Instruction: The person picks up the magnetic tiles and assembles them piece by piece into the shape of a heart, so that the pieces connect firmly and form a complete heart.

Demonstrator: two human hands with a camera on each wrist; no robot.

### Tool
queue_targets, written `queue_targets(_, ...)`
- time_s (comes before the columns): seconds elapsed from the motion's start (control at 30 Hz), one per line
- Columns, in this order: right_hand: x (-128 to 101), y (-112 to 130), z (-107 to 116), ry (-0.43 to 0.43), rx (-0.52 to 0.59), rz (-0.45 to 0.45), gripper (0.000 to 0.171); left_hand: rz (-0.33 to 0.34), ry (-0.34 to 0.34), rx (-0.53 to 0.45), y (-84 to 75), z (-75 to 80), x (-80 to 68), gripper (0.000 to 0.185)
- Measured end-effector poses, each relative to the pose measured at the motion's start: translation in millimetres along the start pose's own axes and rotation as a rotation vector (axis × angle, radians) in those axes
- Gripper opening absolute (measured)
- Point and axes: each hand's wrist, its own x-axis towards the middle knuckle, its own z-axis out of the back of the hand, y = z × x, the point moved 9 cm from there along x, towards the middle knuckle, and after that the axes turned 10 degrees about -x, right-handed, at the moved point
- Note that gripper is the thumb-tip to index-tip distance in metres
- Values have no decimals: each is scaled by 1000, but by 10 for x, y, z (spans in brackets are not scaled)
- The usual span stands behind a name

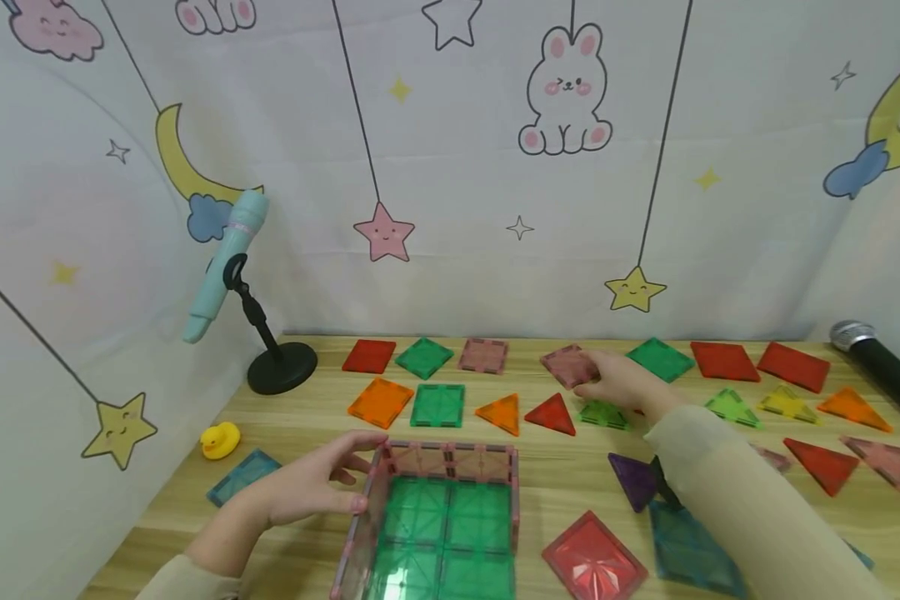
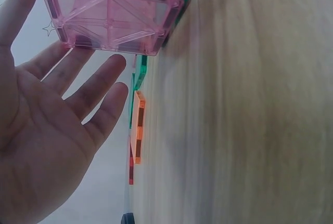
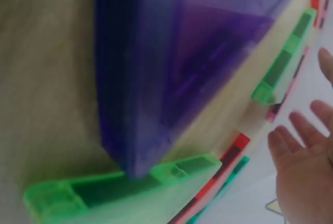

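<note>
A box of magnetic tiles stands at the front of the wooden table: a green floor with upright pink walls along its back and left side. My left hand lies beside the left wall, fingers straight, fingertips touching it. In the left wrist view the palm is spread below a pink tile. My right hand reaches far across, fingers over a flat pink square tile. The right wrist view shows that hand with fingers spread, beyond a purple triangle and a green triangle.
Several loose square and triangle tiles lie in rows across the table. A red square, a purple triangle and a teal square lie right of the box. A toy microphone on a stand, a yellow duck and a black microphone sit at the edges.
</note>
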Motion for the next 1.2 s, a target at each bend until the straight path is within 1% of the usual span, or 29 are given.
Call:
queue_targets(0.13, 54, -9, -38, -9, 0, -16, 53, -5, 5, -16, 2, -9, -9, 66)
queue_targets(0.23, 87, -30, -57, -10, 18, -40, 52, -6, 8, -26, 4, -22, -3, 67)
queue_targets(0.3, 103, -61, -63, -13, 24, -76, 52, -3, 12, -33, 5, -34, 3, 68)
queue_targets(0.37, 112, -82, -63, -18, -8, -104, 57, 0, 14, -37, 4, -41, 12, 68)
queue_targets(0.5, 146, -87, -65, -24, -118, -138, 64, 2, 11, -28, 0, -33, 16, 68)
queue_targets(0.73, 189, -84, -73, -5, -159, -187, 56, -11, 9, -9, -18, -8, 7, 68)
queue_targets(0.87, 202, -74, -66, -31, -176, -175, 50, 4, 7, -6, -7, 5, -3, 69)
queue_targets(0.9, 201, -74, -62, -39, -166, -172, 51, 10, 6, -5, -5, 9, -8, 69)
queue_targets(0.97, 165, -97, -18, -51, -150, -185, 60, 11, 10, -5, -8, -1, -2, 69)
queue_targets(1.1, 52, -117, 82, -58, -66, -206, 86, 8, 15, 21, -42, -2, 2, 67)
queue_targets(1.2, -58, -44, 146, -65, 24, -182, 91, -7, 11, 59, -103, 18, 11, 66)
